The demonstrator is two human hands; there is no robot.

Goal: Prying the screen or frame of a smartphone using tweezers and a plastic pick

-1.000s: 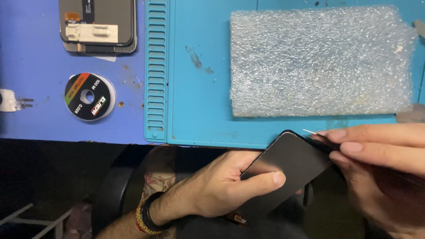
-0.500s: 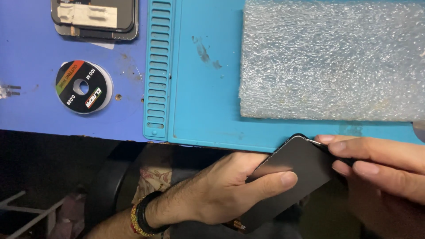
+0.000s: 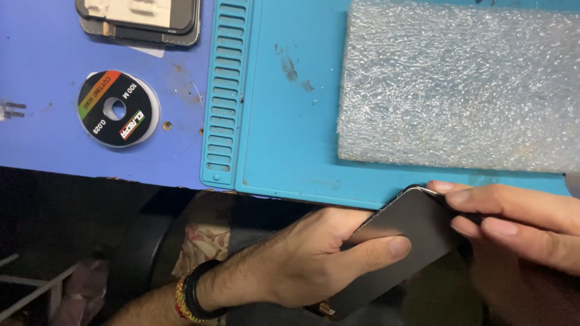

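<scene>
The left hand point(image 3: 314, 259) grips a dark phone point(image 3: 399, 241) (thumb flat across its face) just off the near edge of the blue mat point(image 3: 290, 139). The right hand point(image 3: 519, 223) pinches the phone's top corner, fingers closed. A sheet of bubble wrap point(image 3: 459, 84) lies on the mat; a wire spool point(image 3: 118, 108) sits on the table point(image 3: 42, 78) to the left.

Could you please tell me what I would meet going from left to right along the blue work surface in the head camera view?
Small metal part at the left edge → round black spool → ribbed strip of the teal mat → dark smudges on the mat → sheet of bubble wrap.
</scene>
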